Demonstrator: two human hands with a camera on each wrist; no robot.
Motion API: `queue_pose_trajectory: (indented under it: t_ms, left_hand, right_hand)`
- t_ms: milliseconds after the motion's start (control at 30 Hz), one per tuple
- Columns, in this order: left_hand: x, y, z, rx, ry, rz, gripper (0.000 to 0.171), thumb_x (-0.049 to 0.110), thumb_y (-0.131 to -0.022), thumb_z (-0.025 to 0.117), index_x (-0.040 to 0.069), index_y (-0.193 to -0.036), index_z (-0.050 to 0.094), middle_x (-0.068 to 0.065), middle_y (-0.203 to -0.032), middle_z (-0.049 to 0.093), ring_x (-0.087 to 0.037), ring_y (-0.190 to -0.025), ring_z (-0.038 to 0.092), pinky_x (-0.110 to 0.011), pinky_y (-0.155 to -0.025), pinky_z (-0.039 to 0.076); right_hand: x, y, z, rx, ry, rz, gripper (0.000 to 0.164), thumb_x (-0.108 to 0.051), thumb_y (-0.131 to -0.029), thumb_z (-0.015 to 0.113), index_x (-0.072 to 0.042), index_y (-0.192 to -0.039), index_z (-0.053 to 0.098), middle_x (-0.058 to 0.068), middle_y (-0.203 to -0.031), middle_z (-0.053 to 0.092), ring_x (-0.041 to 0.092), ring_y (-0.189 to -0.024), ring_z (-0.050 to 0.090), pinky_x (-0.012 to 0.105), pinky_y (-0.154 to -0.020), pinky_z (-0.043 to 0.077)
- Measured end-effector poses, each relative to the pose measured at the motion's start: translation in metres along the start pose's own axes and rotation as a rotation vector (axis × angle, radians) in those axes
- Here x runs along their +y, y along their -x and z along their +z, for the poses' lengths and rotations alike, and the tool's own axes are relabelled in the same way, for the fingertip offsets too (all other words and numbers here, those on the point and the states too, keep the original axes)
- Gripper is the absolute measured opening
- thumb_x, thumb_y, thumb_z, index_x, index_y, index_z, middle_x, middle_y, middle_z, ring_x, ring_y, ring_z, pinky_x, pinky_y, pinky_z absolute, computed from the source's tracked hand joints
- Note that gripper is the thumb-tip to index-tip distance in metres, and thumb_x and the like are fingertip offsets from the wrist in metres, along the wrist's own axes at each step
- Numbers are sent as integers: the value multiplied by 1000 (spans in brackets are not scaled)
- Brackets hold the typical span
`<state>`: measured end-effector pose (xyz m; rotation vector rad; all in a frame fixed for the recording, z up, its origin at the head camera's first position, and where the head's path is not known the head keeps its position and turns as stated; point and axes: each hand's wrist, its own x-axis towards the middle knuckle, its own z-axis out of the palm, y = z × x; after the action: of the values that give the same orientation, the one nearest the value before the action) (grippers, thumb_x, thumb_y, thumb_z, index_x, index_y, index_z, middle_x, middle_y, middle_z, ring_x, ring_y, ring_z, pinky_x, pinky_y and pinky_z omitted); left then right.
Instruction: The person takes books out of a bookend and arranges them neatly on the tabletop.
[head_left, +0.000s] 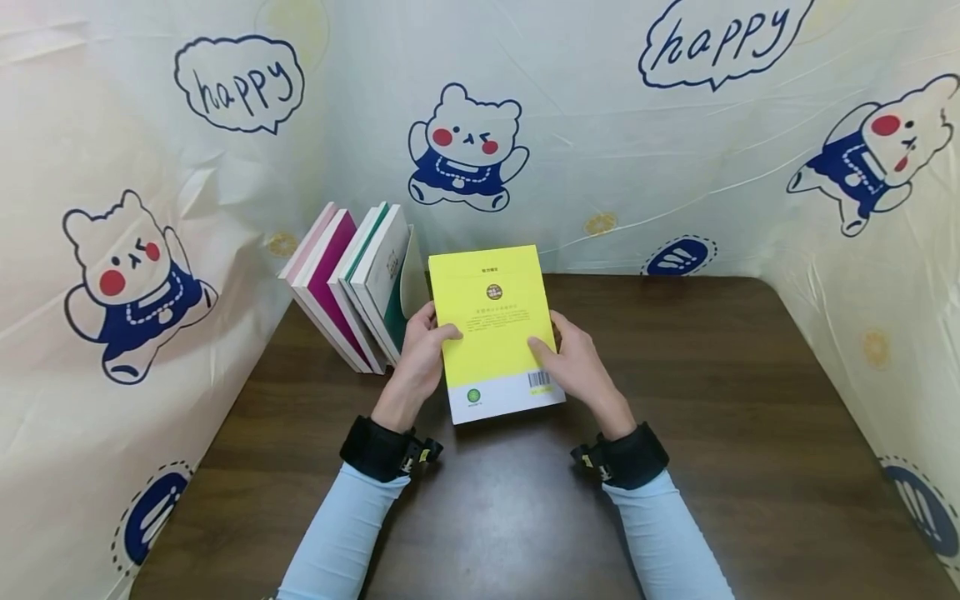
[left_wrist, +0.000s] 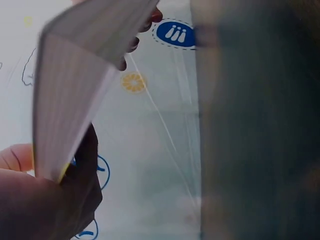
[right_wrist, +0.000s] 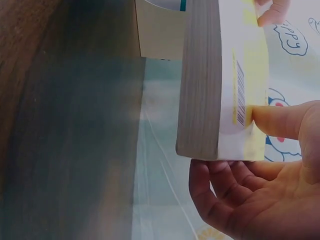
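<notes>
A thick yellow book (head_left: pixel 491 333) with a white band and a barcode along its bottom is held up over the table, tilted toward the head camera. My left hand (head_left: pixel 423 350) grips its left edge, thumb on the printed cover and fingers behind. On the opposite edge my right hand (head_left: pixel 577 358) holds it the same way, the thumb beside the barcode. The right wrist view shows the book's page block (right_wrist: pixel 200 85) side-on, with curled right fingers (right_wrist: pixel 220 192) under its edge. In the left wrist view the book (left_wrist: pixel 75 95) is seen from its bottom edge.
Left of the yellow book, several books (head_left: pixel 352 283) stand upright in a leaning row, against a cream bookend-like panel (head_left: pixel 414 271). The brown wooden table (head_left: pixel 712 400) spreads beneath. Behind and at both sides hangs a printed sheet (head_left: pixel 585 142) with bear drawings.
</notes>
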<state>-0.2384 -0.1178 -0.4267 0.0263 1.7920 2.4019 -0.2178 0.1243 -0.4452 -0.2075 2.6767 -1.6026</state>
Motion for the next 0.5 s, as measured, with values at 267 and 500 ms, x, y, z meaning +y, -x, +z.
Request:
queue_pose_trajectory:
  t_ms: [267, 500]
  left_hand:
    - [-4, -2, 9, 65, -78, 78, 56, -7, -97, 58, 10, -143, 32, -18, -141, 61, -30, -117, 70, -28, -89, 62]
    - [-10, -3, 12, 33, -301, 71, 72, 3, -100, 60, 22, -161, 26, -14, -139, 55, -30, -114, 68, -36, -93, 61]
  right_hand:
    - [-1, 2, -9, 5, 0, 26, 57, -26, -104, 63, -10, -154, 44, 16, -114, 71, 28, -83, 74, 40, -71, 63]
    - [3, 0, -12, 9, 17, 44, 56, -26, -105, 61, -7, -154, 43, 18, -113, 71, 29, -84, 73, 40, -71, 61]
